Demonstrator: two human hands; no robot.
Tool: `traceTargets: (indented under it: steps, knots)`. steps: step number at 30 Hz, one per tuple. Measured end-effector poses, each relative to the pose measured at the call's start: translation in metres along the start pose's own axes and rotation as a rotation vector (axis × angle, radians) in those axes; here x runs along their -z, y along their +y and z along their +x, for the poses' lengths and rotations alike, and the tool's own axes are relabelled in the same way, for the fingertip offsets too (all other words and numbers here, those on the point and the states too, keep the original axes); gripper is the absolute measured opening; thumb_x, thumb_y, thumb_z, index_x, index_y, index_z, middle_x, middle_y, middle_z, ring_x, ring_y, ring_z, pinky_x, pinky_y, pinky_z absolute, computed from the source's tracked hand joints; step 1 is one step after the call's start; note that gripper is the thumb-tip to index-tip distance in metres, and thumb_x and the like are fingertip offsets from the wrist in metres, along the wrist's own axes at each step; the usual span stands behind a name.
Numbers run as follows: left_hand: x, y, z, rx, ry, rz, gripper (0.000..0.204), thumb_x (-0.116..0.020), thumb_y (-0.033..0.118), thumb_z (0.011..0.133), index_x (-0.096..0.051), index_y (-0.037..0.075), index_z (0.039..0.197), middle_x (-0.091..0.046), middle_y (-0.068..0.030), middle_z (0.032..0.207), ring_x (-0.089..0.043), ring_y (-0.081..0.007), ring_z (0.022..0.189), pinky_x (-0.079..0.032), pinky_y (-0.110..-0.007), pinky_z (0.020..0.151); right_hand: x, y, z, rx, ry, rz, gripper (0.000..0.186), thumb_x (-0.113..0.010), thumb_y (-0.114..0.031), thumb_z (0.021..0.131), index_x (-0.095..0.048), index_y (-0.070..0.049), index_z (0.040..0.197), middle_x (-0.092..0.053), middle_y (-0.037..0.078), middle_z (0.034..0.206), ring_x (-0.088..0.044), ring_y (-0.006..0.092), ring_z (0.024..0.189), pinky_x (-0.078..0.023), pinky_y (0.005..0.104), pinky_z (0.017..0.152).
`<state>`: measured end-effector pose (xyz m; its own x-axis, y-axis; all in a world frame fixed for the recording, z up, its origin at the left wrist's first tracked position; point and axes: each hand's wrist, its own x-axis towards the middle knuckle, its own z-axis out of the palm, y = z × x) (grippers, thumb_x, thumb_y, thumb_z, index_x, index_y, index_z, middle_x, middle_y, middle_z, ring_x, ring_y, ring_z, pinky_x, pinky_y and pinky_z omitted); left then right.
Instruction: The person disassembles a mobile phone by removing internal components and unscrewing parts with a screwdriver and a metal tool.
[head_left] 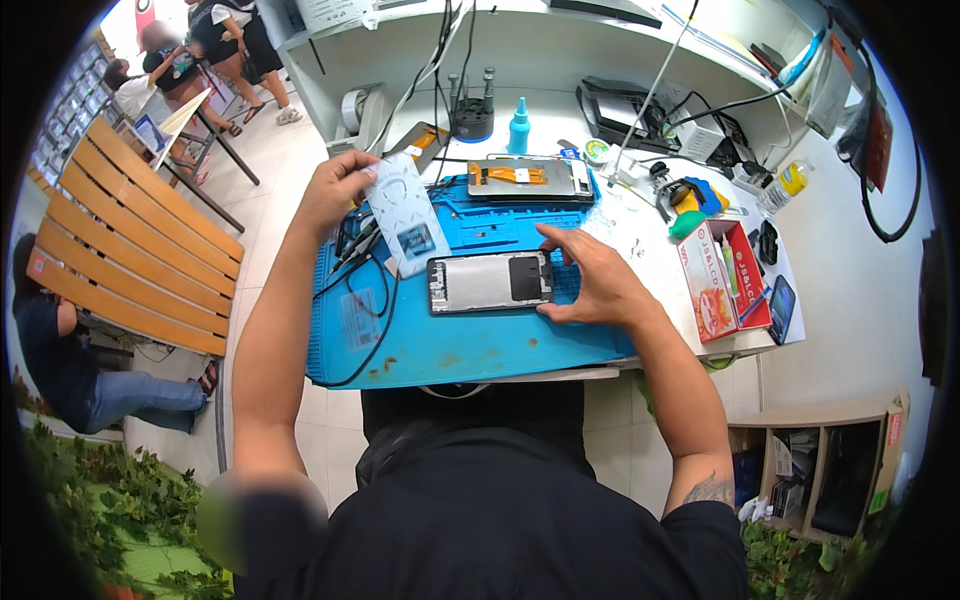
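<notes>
Pinched at its upper end by my left hand (345,190) is a flat whitish-grey rectangular piece (408,208) with a dark square print near its lower end. It slants over the left part of the blue work mat (460,345). A phone frame (490,281), silver-grey inside with a black patch at its right, lies on the mat in front of me. My right hand (595,275) is at the frame's right end, thumb and fingers apart around its corners; whether they press on it I cannot tell. Behind it rests a phone screen assembly (530,180) with an orange flex cable.
Tools and black cables (365,250) lie at the mat's left. A blue bottle (519,128) and a round tool holder (472,120) stand behind. At the right are a red-and-white box (715,285), a green round object (687,224) and a phone (782,308). Several people are at the far left.
</notes>
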<state>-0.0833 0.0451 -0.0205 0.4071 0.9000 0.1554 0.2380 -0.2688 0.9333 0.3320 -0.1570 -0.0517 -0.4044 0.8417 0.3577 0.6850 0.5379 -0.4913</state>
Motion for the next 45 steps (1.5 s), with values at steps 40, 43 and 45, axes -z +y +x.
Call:
traceTargets:
  steps: [40, 43, 45]
  knots:
    - [-0.049, 0.056, -0.067, -0.256, 0.046, 0.627, 0.027, -0.085, 0.029, 0.101, -0.088, 0.012, 0.121, -0.084, -0.0100, 0.102, -0.081, -0.0293, 0.092, -0.065, -0.044, 0.085, -0.007, -0.002, -0.022, -0.076, 0.043, 0.036, 0.084, -0.100, -0.027, 0.074, -0.070, -0.003, 0.148, -0.074, 0.015, 0.121, -0.069, 0.0300, 0.102, -0.060, 0.0411, 0.095]
    - [-0.078, 0.115, -0.146, 0.105, -0.724, 0.563, 0.031, -0.082, 0.033, 0.104, -0.087, 0.008, 0.122, -0.084, -0.0158, 0.102, -0.082, -0.0328, 0.093, -0.065, -0.045, 0.086, -0.011, 0.000, -0.020, -0.092, 0.039, 0.020, 0.083, -0.101, -0.027, 0.075, -0.070, -0.004, 0.149, -0.075, 0.014, 0.122, -0.068, 0.0293, 0.101, -0.060, 0.0409, 0.095]
    - [-0.108, 0.091, -0.206, -0.102, -0.811, 0.739, 0.034, -0.080, 0.030, 0.107, -0.082, 0.004, 0.128, -0.083, -0.0166, 0.113, -0.080, -0.0363, 0.105, -0.064, -0.047, 0.092, -0.011, -0.005, -0.014, -0.077, 0.045, 0.019, 0.081, -0.101, -0.029, 0.077, -0.070, -0.004, 0.147, -0.075, 0.016, 0.120, -0.071, 0.0325, 0.100, -0.061, 0.0422, 0.093]
